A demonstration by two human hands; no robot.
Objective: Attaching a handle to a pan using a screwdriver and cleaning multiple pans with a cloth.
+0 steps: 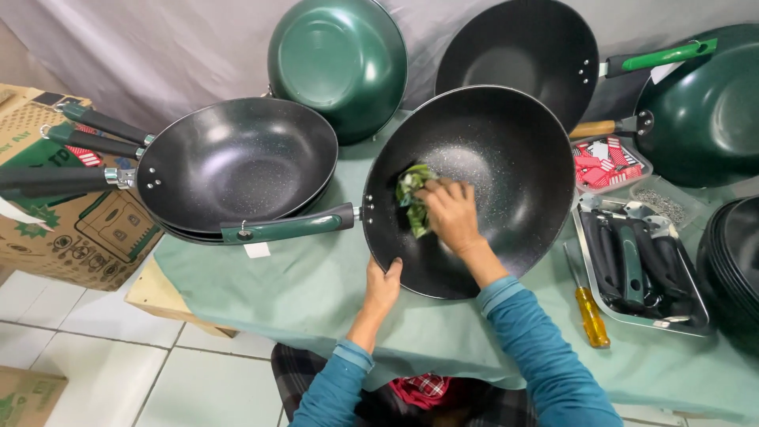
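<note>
Green-clothed tabletop (300,292), woks all round. Near its front edge our left hand (382,286) grips the tilted black wok (506,158) rim; our right hand (451,212) presses a green cloth (411,198) inside.

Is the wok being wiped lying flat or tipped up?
Tipped up: the left hand props the wok by its near rim while the right hand presses a cloth inside.

black speckled wok (506,158) | tilted on table | green rag (413,198) inside

head cam | above table (316,292) | faces down | close | single view
</note>
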